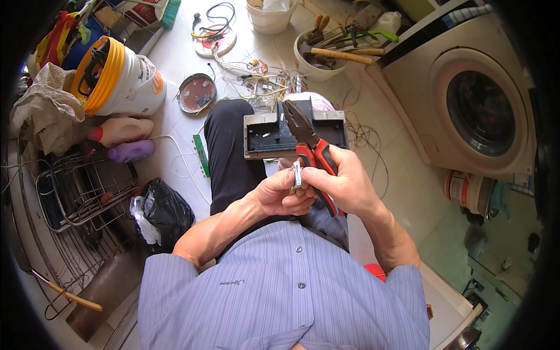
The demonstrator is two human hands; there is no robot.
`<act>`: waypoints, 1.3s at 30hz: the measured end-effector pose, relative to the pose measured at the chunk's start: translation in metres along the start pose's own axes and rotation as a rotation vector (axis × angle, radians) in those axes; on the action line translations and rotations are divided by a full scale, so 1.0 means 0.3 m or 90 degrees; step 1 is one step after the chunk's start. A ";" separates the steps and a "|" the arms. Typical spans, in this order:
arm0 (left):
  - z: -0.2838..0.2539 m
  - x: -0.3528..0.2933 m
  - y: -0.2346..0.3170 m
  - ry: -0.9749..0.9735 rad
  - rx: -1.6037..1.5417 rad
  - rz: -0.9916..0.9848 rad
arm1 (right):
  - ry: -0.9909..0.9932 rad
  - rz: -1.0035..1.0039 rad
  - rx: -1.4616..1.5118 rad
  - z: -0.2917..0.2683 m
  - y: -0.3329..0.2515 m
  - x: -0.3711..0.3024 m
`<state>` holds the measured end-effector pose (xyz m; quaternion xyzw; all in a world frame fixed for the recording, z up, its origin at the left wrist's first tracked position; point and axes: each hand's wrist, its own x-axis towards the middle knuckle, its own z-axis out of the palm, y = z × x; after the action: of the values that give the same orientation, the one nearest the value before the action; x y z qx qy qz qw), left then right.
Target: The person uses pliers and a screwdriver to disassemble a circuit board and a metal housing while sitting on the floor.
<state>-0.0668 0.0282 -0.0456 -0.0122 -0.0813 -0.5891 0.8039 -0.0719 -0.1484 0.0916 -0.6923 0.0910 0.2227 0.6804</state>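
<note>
Between the left hand and right hand lies a small silvery piece, pinched by the left, the right thumb against it; the right also grips red-and-black pliers over a dark housing.

**Household laundry area, part makeshift workshop**

This looks like a home utility or laundry space. A front-loading washing machine stands at the right; a purple bottle and a pale bottle of household-cleaner shape lie at the left, near a wire rack. Tangled wires and a tub of hand tools on the tiled floor lend it a workshop look.
</note>
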 end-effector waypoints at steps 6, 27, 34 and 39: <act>0.022 0.002 0.044 0.089 0.131 -0.001 | 0.014 -0.018 -0.022 -0.020 0.027 0.011; 0.083 -0.013 0.158 0.180 0.188 0.201 | 0.050 0.056 -0.347 -0.122 0.082 -0.108; 0.110 0.001 0.159 0.214 0.213 0.219 | 0.052 -0.024 -0.401 -0.119 0.053 -0.134; 0.114 -0.006 0.169 0.210 0.271 0.202 | 0.052 -0.136 -0.459 -0.111 0.086 -0.137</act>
<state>-0.0234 0.0494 -0.0083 0.2396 -0.0683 -0.4201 0.8726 -0.1130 -0.1897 0.0853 -0.9012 -0.0391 0.1407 0.4080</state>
